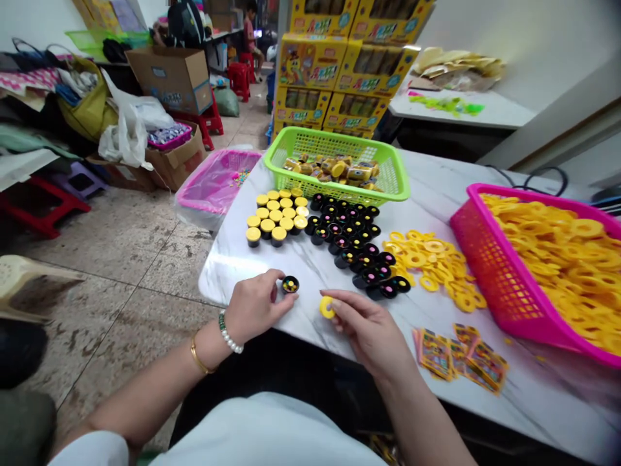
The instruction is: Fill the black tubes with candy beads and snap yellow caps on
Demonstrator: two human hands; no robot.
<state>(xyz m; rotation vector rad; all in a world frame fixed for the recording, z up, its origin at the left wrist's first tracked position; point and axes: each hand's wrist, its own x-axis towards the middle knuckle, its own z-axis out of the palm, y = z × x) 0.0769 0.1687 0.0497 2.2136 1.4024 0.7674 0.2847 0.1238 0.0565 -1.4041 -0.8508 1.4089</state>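
Note:
Near the table's front edge, my left hand (257, 301) pinches a small black cup (290, 285) with colourful beads inside. To its right, my right hand (371, 330) grips a yellow ring (327, 307) between thumb and fingers, apart from the cup. Beyond my left hand stand several black cups with yellow tops (274, 216). Beside them is a group of open black cups (347, 230) with coloured bits inside. Loose yellow rings (429, 259) lie in a pile to the right of these.
A green basket (334, 139) of wrapped yellow-brown pieces stands at the back. On the right is a pink basket (509, 304) full of yellow rings. Printed packets (436, 353) lie near the front edge. A pink, plastic-lined tub (204, 188) stands left of the table.

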